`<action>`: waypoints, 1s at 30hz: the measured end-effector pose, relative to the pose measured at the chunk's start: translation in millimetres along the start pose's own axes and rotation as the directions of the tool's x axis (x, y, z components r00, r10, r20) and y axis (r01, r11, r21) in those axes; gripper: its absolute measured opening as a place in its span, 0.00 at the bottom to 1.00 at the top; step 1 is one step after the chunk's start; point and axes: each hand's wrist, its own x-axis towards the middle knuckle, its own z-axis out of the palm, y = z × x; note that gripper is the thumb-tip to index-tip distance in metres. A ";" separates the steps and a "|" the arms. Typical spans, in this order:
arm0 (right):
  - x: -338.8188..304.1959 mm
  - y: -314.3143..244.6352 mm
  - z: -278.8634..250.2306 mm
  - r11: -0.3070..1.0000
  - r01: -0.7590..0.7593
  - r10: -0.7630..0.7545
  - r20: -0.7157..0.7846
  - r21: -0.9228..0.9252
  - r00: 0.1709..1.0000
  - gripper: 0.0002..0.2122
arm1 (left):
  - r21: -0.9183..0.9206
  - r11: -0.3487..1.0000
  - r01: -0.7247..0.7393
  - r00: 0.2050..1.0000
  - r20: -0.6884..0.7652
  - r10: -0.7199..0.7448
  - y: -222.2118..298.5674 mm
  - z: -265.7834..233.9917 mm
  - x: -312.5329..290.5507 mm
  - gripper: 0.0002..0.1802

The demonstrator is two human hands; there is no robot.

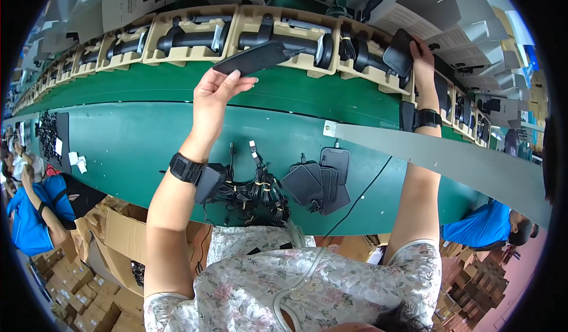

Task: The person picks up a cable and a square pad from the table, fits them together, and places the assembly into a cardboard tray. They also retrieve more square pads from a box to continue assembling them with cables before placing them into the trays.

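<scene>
My left hand (218,89) grips a flat black rectangular plate (251,58) between thumb and fingers, raised in front of a moulded tan tray (284,61). That tray holds a black tubular part (251,38). Farther right, my right hand (422,61) has its fingers at the edge of a similar black rounded plate (398,52), which sits over the right end of another tan tray (384,83). A coiled black cable (347,49) lies in this tray's left end. Near me on the table are several black plates (305,183) and a heap of bundled black cables (254,193).
Tan trays run in a row along the green belt (160,83), with open printed cartons (139,3) behind them. A grey metal bar (438,148) crosses above the table at right. People in blue sit at left (38,213) and right (485,225). Cardboard boxes (121,234) stand below left.
</scene>
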 end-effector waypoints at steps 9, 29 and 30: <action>9.8 7.4 9.9 0.959 0.207 -0.149 0.278 -0.195 0.949 0.14 | -0.224 0.971 0.088 0.994 0.084 -0.071 -1.4 11.4 10.0 0.07; -68.1 -79.9 20.4 0.954 -0.158 0.096 0.239 0.256 0.966 0.14 | 0.506 0.829 -0.238 0.968 0.195 0.159 25.7 40.6 61.3 0.13; -79.6 -67.8 8.6 0.955 -0.172 0.124 0.203 0.242 0.971 0.13 | 0.507 0.829 -0.235 0.968 0.195 0.155 27.0 38.3 74.8 0.13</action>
